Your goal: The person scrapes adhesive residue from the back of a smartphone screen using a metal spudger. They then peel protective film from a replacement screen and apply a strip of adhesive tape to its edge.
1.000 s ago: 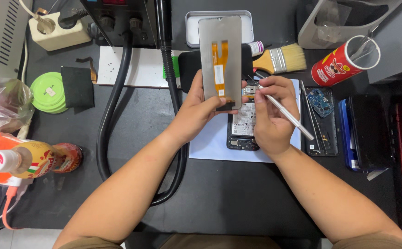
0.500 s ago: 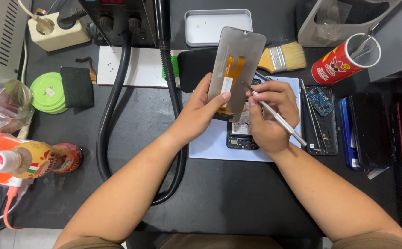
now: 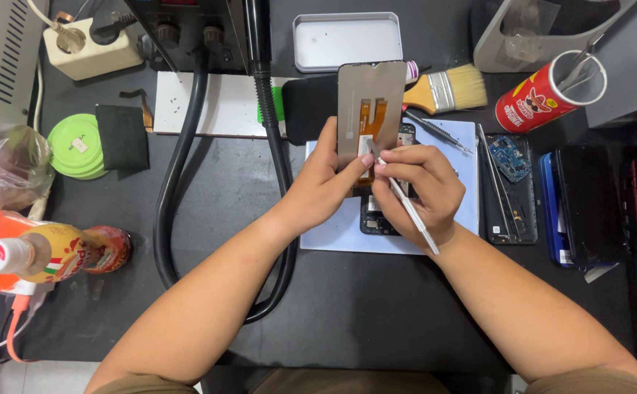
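Note:
My left hand (image 3: 324, 182) holds a grey phone screen panel (image 3: 358, 102) upright by its lower left edge, back side toward me, with an orange flex cable (image 3: 371, 117) running down it. My right hand (image 3: 424, 191) grips a thin silver tool (image 3: 406, 206) like a pen, its tip touching the lower part of the flex cable. Under both hands an opened black phone body (image 3: 377, 219) lies on a pale blue sheet (image 3: 333, 233), mostly hidden by my hands.
A brush (image 3: 446, 89), a metal tin lid (image 3: 347, 40) and a dark phone (image 3: 307, 109) lie behind. Right: red can holding tools (image 3: 548, 95), tweezers (image 3: 495, 175), a small blue circuit board (image 3: 509, 157), stacked phones (image 3: 588, 204). Left: black hoses (image 3: 176, 182), green tape roll (image 3: 77, 146), bottle (image 3: 41, 252).
The screen panel has swung from tilted right back to upright. My right hand has risen and brought the silver tool's tip up onto the flex cable.

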